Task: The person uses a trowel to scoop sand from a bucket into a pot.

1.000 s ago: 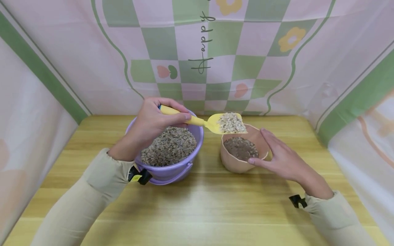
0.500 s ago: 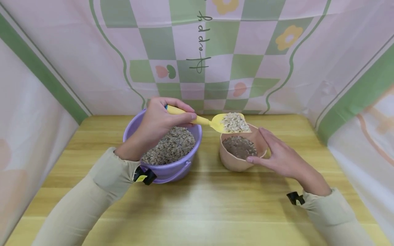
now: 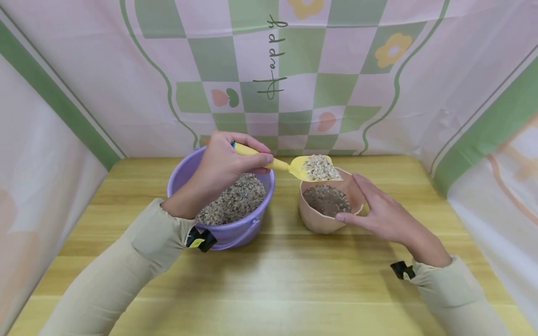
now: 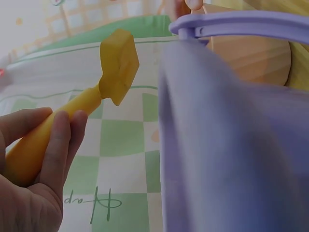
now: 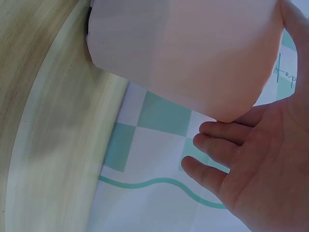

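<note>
My left hand (image 3: 227,161) grips the yellow handle of a small toy shovel (image 3: 297,169), held level. A heap of pale gravel (image 3: 320,168) lies on its blade, over the far rim of a faceted peach pot (image 3: 319,220). Inside the pot is darker brown, gritty material (image 3: 325,199). My right hand (image 3: 388,217) holds the pot from the right, thumb at the near rim and index finger along the far side. In the right wrist view, the other fingers (image 5: 212,179) stay loosely bent below the pot's wall. The left wrist view shows the blade (image 4: 118,65) from underneath.
A purple bucket (image 3: 239,235) of mixed gravel (image 3: 235,200) stands left of the pot, below my left forearm, its handle folded down at the front. Both stand on a wooden table (image 3: 269,284). Patterned cloth (image 3: 269,60) hangs behind and at both sides.
My left hand has moved slightly right with the loaded shovel, bringing the blade farther over the pot. The view has shifted a little; my right hand stays at the pot.
</note>
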Available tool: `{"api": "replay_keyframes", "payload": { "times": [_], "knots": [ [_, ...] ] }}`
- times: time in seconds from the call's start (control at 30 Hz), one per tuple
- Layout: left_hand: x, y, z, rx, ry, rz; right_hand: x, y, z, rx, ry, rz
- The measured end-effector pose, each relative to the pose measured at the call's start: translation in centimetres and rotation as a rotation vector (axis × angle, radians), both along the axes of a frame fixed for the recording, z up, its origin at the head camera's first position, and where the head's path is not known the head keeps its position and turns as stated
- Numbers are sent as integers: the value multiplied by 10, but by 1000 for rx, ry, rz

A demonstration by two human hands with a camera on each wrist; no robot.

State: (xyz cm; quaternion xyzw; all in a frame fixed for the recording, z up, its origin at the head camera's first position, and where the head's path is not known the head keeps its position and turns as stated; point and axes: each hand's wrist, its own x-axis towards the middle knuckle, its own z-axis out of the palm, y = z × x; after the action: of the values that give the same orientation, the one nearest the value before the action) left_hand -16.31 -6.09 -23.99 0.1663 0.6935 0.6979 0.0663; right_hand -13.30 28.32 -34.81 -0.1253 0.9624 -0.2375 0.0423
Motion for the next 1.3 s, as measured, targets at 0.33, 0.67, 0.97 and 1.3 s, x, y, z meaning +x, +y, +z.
{"api": "replay_keyframes", "payload": {
  "times": [0.33,0.67,0.97,1.3],
  "knots": [
    [-7,0,4,-39,-22,-8,5,-6,0,-10,-18,-27],
    [-11,6,10,-110,-27,18,5,-6,0,-18,-14,-24],
    [-17,10,13,-158,-38,26,5,-5,-1,-11,-14,-26],
    [-25,16,13,-193,-50,-12,5,-5,-2,-20,-14,-29]
  ]
}}
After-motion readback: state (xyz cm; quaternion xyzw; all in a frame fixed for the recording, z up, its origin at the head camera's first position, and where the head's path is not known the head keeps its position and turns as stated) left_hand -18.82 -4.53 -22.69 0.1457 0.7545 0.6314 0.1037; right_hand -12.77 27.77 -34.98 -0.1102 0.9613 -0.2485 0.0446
